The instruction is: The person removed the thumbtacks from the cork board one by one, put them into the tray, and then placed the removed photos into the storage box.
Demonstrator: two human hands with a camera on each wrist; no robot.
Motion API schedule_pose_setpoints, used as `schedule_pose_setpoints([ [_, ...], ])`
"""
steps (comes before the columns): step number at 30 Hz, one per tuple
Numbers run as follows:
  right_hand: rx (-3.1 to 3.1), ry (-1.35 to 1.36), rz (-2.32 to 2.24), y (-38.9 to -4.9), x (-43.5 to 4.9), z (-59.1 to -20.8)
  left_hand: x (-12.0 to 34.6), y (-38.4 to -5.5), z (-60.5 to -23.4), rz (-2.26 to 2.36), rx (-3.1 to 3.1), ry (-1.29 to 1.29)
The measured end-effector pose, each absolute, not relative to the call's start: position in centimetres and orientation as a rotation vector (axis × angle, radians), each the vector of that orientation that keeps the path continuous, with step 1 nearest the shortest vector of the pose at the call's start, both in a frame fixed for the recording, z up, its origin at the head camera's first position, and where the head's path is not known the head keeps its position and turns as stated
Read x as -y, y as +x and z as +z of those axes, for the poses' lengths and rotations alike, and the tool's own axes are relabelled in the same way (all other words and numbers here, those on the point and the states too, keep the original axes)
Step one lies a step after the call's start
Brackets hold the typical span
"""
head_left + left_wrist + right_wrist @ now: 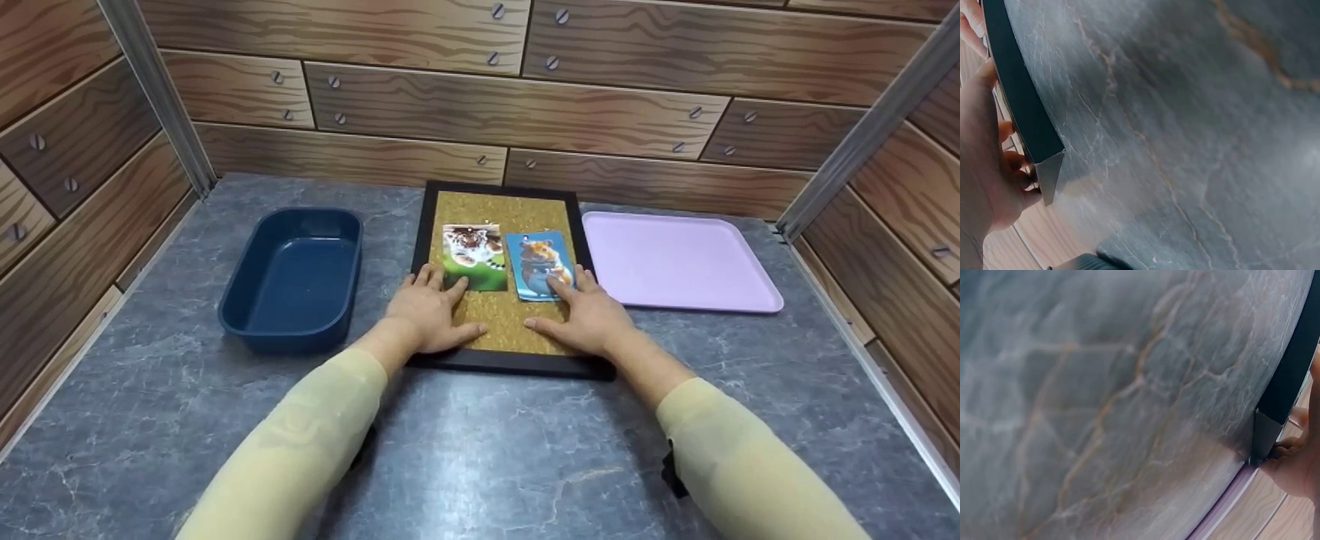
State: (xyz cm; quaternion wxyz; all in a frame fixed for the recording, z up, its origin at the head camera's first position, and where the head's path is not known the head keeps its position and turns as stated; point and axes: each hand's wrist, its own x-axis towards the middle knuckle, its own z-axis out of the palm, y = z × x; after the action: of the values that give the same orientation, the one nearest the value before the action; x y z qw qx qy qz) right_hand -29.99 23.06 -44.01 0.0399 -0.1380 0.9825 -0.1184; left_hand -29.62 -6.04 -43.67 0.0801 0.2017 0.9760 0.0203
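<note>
A cork board in a black frame lies on the table in the head view. Two pictures are pinned side by side on it: a striped cub on green at left and a hamster on blue at right. My left hand rests across the board's left side, fingers spread, index fingertip over the cub picture's lower left corner. On the right side lies my right hand, its index fingertip on the hamster picture's lower part. Both wrist views show fingers along the frame's outer edge.
A deep navy blue tub stands left of the board. Close by on the right lies a flat lilac tray. The grey marbled table is bounded by wood-patterned walls at the back and sides.
</note>
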Motion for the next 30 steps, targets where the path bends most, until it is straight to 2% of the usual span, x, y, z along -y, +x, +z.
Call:
schedule_pose_setpoints([
  [30,-3.031,-0.459,-0.305,-28.1,-23.0,-44.1,5.9,-27.4,-43.5,0.009,-2.95,0.649],
])
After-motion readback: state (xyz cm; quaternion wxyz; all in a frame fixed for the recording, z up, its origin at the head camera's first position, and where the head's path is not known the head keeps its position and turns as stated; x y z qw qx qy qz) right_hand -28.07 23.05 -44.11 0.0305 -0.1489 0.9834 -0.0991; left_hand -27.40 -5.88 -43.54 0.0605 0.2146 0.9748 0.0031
